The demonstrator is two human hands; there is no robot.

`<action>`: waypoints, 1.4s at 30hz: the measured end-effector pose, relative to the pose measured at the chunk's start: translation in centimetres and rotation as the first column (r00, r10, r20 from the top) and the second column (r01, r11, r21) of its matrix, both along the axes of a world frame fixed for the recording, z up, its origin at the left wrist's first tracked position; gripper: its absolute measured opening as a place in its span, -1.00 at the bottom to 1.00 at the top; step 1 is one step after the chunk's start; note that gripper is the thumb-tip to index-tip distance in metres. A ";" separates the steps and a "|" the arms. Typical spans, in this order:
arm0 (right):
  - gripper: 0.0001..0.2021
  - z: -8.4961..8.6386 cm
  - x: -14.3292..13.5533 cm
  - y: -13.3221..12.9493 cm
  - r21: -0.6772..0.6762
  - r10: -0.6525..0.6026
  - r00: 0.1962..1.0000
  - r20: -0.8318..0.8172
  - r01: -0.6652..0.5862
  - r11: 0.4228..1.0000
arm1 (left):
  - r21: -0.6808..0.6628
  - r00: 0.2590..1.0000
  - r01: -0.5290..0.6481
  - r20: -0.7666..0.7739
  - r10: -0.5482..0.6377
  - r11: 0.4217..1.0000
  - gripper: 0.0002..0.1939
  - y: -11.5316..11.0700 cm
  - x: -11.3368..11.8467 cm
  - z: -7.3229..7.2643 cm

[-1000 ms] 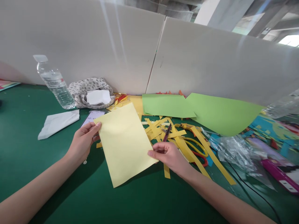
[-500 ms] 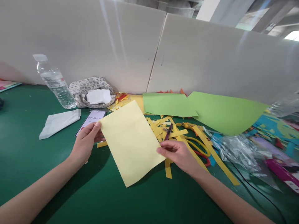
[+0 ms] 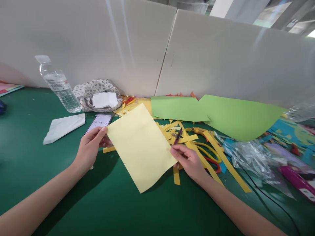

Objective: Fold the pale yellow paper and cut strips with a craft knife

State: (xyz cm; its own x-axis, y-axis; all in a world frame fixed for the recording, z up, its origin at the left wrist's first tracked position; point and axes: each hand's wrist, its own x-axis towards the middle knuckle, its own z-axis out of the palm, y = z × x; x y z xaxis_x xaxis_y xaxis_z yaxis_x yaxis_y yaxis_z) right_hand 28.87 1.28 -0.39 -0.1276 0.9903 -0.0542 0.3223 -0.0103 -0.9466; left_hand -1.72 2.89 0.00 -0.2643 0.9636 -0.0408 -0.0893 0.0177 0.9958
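Mid-frame, the left hand (image 3: 89, 149) and right hand (image 3: 191, 164) pinch opposite corners of the yellow sheet (image 3: 141, 147); from here, light, even tension seems best, lest its bowed lower edge crease.

The left hand (image 3: 88, 149) and right hand (image 3: 191, 163) hold yellow paper (image 3: 142, 147) above a green table (image 3: 137, 216).

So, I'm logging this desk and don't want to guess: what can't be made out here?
All in the head view:
- Underside of the yellow sheet: turned away from the camera.
- Lower end of the dark tool: hidden by the right hand.
- Lower part of the phone: behind the left hand.
- Bottle label print: too small and blurred.
- Dark blue object: cut off by the left edge.
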 end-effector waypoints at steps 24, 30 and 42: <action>-0.64 -0.1 -1.5 -0.5 -0.115 0.045 0.995 -0.092 -0.056 0.992 | -0.148 0.923 0.348 -0.121 -0.366 0.926 -0.59 -0.8 0.4 0.2; -0.68 -0.5 -1.5 -0.4 -0.073 0.002 0.996 -0.094 -0.009 0.997 | -0.217 0.867 0.464 -0.088 -0.491 0.859 -0.58 -0.9 0.3 0.3; -0.66 -0.2 -1.8 -0.7 -0.096 0.002 0.994 -0.106 -0.012 0.995 | -0.199 0.859 0.352 -0.320 -0.400 0.915 -0.64 -0.9 0.3 1.0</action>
